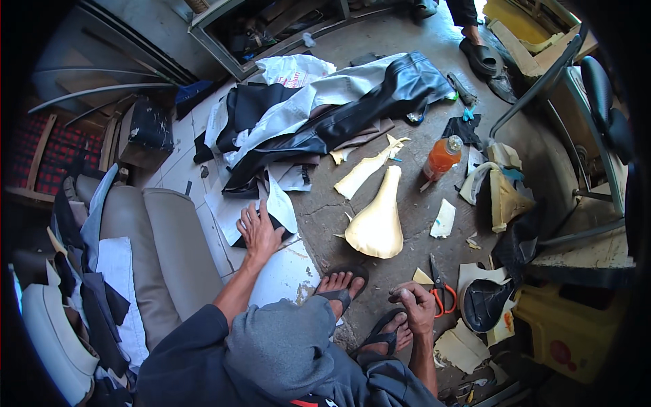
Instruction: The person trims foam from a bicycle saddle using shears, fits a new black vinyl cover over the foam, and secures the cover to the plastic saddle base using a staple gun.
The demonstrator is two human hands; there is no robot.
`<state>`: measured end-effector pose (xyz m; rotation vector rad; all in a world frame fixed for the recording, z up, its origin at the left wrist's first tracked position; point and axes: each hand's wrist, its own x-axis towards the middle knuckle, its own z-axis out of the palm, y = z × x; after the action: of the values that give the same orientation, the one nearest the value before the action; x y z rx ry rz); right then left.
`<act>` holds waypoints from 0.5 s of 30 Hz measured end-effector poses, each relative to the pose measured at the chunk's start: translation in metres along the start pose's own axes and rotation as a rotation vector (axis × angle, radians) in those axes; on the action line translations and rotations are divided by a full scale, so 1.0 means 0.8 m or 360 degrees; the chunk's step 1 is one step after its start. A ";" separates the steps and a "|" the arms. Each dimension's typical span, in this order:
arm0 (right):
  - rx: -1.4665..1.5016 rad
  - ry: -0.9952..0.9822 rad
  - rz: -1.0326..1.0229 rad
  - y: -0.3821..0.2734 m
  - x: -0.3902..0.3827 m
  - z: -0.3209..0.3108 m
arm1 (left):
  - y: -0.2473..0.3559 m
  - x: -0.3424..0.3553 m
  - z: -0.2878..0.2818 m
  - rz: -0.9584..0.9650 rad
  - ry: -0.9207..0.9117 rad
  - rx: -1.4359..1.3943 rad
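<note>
My left hand (pixel 259 233) lies with its fingers spread on a black and white piece of sheet material (pixel 279 207) on the floor. My right hand (pixel 415 303) hangs by my knee with its fingers curled in; whatever they hold, if anything, I cannot make out. Just beside it lie scissors with orange-red handles (pixel 444 298), blades pointing away. Ahead of my feet rests a cream, saddle-shaped piece of foam (pixel 376 230). Past it is a long cream offcut (pixel 366 169). Black leather-like sheeting with a pale backing (pixel 359 102) is heaped farther off.
A bottle of orange liquid (pixel 444 159) stands to the right of the foam. Grey padded cushions (pixel 163 237) lie at the left. Cream scraps (pixel 462 346) and a black-lined saddle shell (pixel 485 302) are on the right, near a metal-framed chair (pixel 590 169). Another person's foot (pixel 480 54) shows at the top.
</note>
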<state>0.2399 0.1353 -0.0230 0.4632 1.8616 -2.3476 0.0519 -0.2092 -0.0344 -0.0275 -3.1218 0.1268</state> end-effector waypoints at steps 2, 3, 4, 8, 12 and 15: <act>0.0029 -0.0010 0.0009 -0.003 0.003 0.003 | -0.053 0.013 0.016 0.0261 -0.0382 -0.0068; 0.0029 -0.0014 0.0005 -0.006 0.004 0.003 | -0.051 0.012 0.011 0.0258 -0.0378 -0.0068; -0.0007 -0.0034 -0.0005 -0.010 0.007 0.004 | -0.050 0.007 0.004 0.0364 -0.0336 -0.0237; -0.0097 0.0036 0.0080 -0.002 0.002 -0.001 | 0.041 -0.026 -0.064 0.0528 0.0277 -0.0714; -0.0282 0.0194 0.0377 0.020 0.009 -0.005 | 0.055 -0.072 -0.044 0.0686 -0.0410 -0.0916; -0.1186 0.0566 0.0135 0.028 0.011 -0.015 | 0.055 -0.088 -0.041 0.0476 -0.1337 -0.1554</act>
<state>0.2395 0.1422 -0.0492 0.8580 2.6002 -1.4078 0.1236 -0.1642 -0.0060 -0.5743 -3.4741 -1.7872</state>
